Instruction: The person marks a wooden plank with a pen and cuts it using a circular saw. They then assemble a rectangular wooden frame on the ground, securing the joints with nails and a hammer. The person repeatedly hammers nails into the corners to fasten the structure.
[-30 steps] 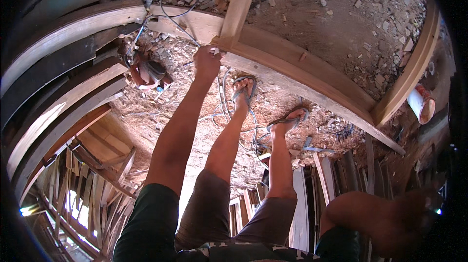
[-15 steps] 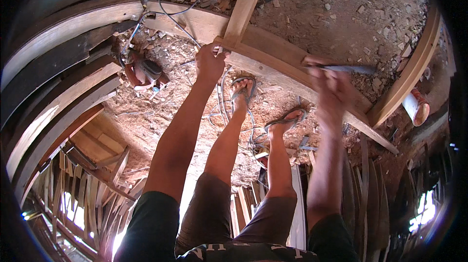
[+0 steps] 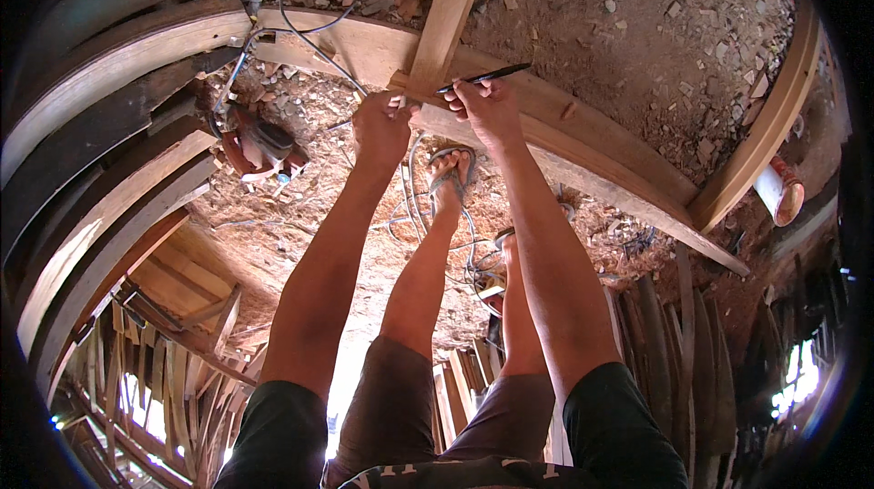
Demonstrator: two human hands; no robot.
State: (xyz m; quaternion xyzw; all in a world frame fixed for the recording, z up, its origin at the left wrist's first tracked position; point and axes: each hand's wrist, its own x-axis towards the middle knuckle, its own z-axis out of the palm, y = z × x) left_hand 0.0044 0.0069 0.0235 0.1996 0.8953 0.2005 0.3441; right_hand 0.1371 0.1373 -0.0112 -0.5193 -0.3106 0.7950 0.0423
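Sprawling under it all is gritty dirt floor [image 3: 628, 61] littered with chips [image 3: 674, 10], with open room beyond the long, square-edged wooden beam [image 3: 592, 176]. Stacked planks [image 3: 137, 50], hard-edged and rough, crowd the left. A flat, straight-grained crosspiece [image 3: 452, 11] meets the beam. Left hand [image 3: 382, 129] is curled at the near edge; can't tell if that grip's holding anything. Right hand [image 3: 490, 114] has its grip pinched round a slim dark tool [image 3: 503, 73], one end near the crosspiece.
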